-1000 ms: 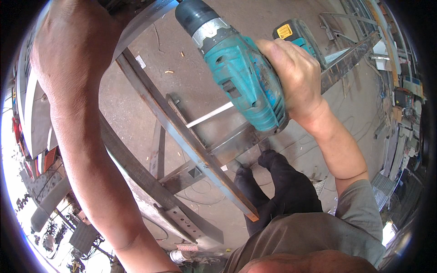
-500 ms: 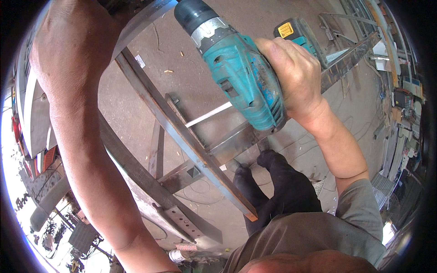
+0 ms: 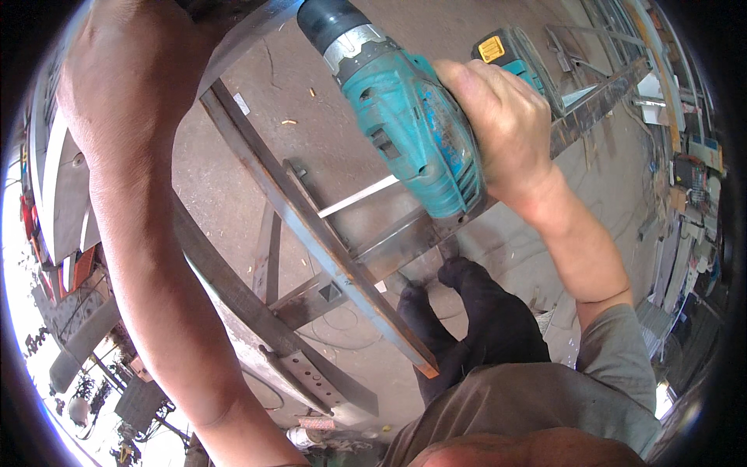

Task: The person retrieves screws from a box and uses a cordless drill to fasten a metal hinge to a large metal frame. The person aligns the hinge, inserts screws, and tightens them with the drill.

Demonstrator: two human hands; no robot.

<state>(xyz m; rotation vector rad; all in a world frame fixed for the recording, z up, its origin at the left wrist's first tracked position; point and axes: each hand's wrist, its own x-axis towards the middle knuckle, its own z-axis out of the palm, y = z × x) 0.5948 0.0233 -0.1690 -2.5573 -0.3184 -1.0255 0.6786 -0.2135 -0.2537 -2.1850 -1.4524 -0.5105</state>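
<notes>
My right hand [image 3: 506, 128] wraps around the grip of a teal cordless drill [image 3: 412, 140]. The drill's black chuck points up and left to the top edge of the picture, so any bit in it is cut off from sight. Its battery [image 3: 520, 66], with a yellow latch, shows beyond my knuckles. On the upper left, my left hand [image 3: 132, 78] is bent at the wrist beside a shiny metal piece [image 3: 253, 35] near the chuck. The fingers of that hand are hidden in shadow and past the top edge.
Below the drill lies a frame of steel bars [image 3: 311, 241], crossing at angles over the concrete floor [image 3: 226, 187]. A plate with several holes [image 3: 311, 377] sits at lower left. Tools and scrap [image 3: 689, 171] line the right side. My legs [image 3: 498, 311] stand close to the frame.
The drill's rear end has shifted slightly up and left, while its chuck stays at the top edge. My left hand has moved a little to the right.
</notes>
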